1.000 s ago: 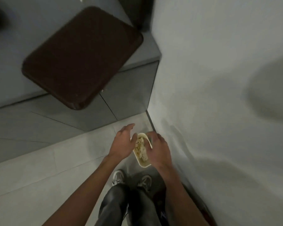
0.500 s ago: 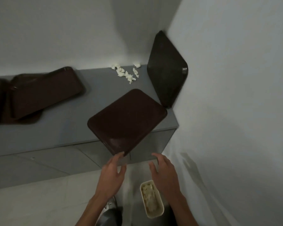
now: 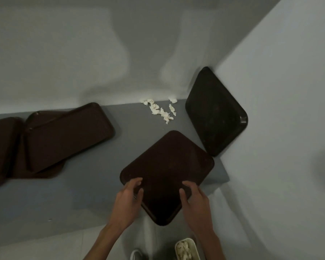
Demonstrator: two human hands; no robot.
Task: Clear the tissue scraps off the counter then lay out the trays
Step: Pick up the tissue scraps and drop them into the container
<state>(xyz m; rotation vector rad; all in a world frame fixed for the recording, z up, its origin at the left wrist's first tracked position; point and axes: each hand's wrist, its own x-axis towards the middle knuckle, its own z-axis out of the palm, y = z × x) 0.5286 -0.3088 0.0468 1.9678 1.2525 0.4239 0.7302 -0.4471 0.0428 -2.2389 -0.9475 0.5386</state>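
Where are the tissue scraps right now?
Head view, centre: the tissue scraps lie on the counter near the back wall, just left of the leaning tray.

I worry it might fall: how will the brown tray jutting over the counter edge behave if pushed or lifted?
The tray looks rigid and flat, so it probably lifts without flexing. Its near corner hangs past the counter edge, so pressing down there might tip it. On that smooth top it likely slides easily.

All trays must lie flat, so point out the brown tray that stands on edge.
The dark brown rectangular tray in the right corner, leaning against the wall. The other brown trays lie flat on the grey counter.
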